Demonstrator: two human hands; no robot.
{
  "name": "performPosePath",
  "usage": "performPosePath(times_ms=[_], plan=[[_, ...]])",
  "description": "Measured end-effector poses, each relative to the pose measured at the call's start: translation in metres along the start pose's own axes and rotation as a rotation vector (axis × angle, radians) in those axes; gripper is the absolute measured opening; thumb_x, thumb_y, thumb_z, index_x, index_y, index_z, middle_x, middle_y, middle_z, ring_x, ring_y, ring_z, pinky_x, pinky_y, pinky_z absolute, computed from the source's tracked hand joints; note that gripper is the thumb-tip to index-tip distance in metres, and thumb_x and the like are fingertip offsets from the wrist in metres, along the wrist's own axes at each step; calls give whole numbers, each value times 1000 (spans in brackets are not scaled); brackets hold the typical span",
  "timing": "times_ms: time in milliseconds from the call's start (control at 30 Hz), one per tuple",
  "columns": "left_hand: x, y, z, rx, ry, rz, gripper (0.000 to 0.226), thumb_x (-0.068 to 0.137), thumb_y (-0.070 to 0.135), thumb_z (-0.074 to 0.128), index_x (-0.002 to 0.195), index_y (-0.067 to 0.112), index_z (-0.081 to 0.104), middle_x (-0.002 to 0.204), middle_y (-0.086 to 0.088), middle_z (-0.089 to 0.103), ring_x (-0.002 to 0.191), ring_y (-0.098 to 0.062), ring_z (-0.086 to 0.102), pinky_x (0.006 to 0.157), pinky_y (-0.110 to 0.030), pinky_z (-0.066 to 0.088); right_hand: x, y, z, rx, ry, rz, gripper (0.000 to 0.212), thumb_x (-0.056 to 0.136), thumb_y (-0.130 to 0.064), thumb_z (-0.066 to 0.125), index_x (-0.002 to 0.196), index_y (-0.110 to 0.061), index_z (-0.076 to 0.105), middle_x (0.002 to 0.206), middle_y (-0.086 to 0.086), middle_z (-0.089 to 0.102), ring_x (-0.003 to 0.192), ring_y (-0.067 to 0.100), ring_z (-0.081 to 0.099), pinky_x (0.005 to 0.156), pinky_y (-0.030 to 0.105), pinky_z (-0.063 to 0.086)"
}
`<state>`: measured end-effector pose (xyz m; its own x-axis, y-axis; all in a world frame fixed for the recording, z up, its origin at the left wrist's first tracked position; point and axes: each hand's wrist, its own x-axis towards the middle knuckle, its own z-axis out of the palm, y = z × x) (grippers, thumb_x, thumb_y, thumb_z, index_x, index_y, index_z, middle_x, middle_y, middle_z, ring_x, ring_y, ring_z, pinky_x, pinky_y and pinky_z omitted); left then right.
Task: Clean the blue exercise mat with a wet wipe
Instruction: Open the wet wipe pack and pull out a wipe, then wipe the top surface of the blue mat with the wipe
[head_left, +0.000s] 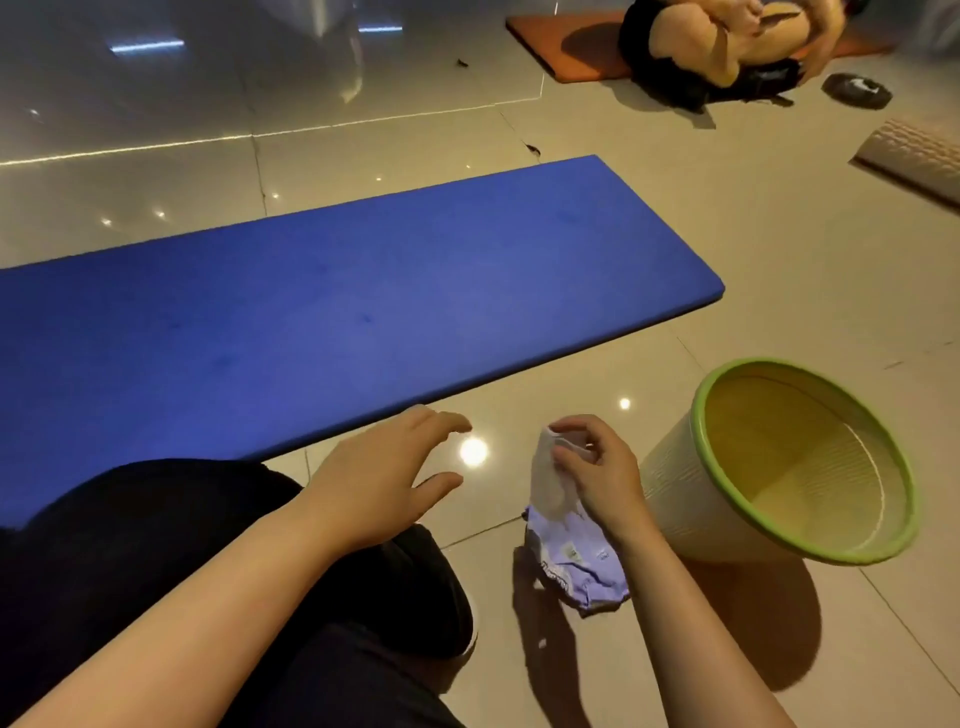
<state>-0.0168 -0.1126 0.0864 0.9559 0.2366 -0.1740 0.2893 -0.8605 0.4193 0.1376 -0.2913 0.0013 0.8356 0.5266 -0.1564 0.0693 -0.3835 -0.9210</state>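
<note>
The blue mat (332, 306) lies flat on the tiled floor (779, 291), long axis running from 8 to 2 o'clock. At 5 o'clock of it, the right hand (597, 470) pinches a white wet wipe (548, 480) rising from the lilac wipes pack (574, 564); the left hand (384, 478) hovers spread. The green-rimmed bin (727, 514), at 3 o'clock of the pack, shows nothing inside.

Glossy beige tiled floor (753, 270) reflects ceiling lights; an orange mat (566, 47) lies far back.

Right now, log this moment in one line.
right hand: pinches wipe above pack | left hand: open, idle | mat: untouched
</note>
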Motion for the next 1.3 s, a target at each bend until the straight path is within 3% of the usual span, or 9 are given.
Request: performPosePath(times_ms=[167, 267, 400, 567, 767, 967, 1100, 1200, 1300], plan=[[-23, -8, -27, -48, 100, 6, 68, 92, 46, 59, 149, 43, 22, 150, 16, 27, 133, -6, 33, 102, -23, 35, -25, -87, 30, 219, -188, -142, 42, 87, -3, 67, 118, -28, 56, 113, -1, 57, 100, 16, 59, 77, 28, 58], [-45, -10, -54, -502, 173, -84, 72, 80, 60, 59, 144, 47, 28, 146, 16, 36, 133, 1, 37, 106, -22, 34, -43, -136, 45, 293, -279, -223, 35, 87, -3, 67, 112, -25, 59, 106, 3, 62, 93, 19, 65, 72, 27, 58], [-83, -27, -97, -870, 288, -173, 41, 96, 43, 46, 132, 26, 55, 126, 10, 59, 117, 0, 54, 97, -16, 42, -66, -199, 74, 184, -464, -418, 25, 87, -1, 68, 95, -25, 66, 95, -8, 70, 88, 22, 66, 75, 34, 58], [-151, -58, -146, -939, 400, -146, 12, 92, 20, 64, 102, 18, 70, 96, 5, 69, 95, -7, 63, 97, -29, 49, -90, -261, 129, 87, -490, -580, 52, 79, 7, 70, 95, -42, 66, 94, -6, 67, 84, 25, 66, 74, 37, 56], [-235, -124, -175, -898, 684, -274, 7, 91, 18, 65, 86, 22, 62, 86, 9, 62, 77, 1, 60, 74, -18, 53, -115, -307, 230, -23, -694, -524, 49, 77, -6, 78, 104, -42, 58, 103, 2, 63, 86, 26, 65, 74, 42, 58], [-312, -204, -183, -874, 911, -454, 11, 92, 27, 58, 92, 19, 51, 86, 1, 65, 79, -8, 65, 77, -31, 57, -123, -332, 326, -129, -959, -406, 19, 81, -12, 75, 99, -10, 69, 94, 15, 72, 92, 33, 67, 91, 49, 53], [-332, -249, -177, -900, 936, -523, 15, 90, 21, 63, 84, 20, 50, 83, 4, 59, 81, -12, 59, 64, -24, 53, -117, -336, 369, -35, -1078, -302, 38, 68, -33, 72, 95, -7, 69, 87, 9, 72, 83, 28, 67, 85, 38, 55], [-340, -278, -169, -1029, 912, -523, 23, 87, 9, 65, 73, 22, 52, 92, -8, 56, 88, -19, 59, 60, -22, 51, -108, -334, 402, -10, -1135, -232, 11, 87, -15, 65, 94, -8, 62, 74, 3, 62, 65, 17, 57, 60, 28, 52], [-343, -301, -165, -1097, 870, -572, 26, 81, 2, 70, 75, 24, 58, 92, -1, 58, 82, -15, 60, 58, -23, 50, -91, -329, 432, -92, -1140, -233, 13, 100, -15, 52, 103, -17, 64, 85, 4, 66, 73, 17, 60, 60, 27, 49]])
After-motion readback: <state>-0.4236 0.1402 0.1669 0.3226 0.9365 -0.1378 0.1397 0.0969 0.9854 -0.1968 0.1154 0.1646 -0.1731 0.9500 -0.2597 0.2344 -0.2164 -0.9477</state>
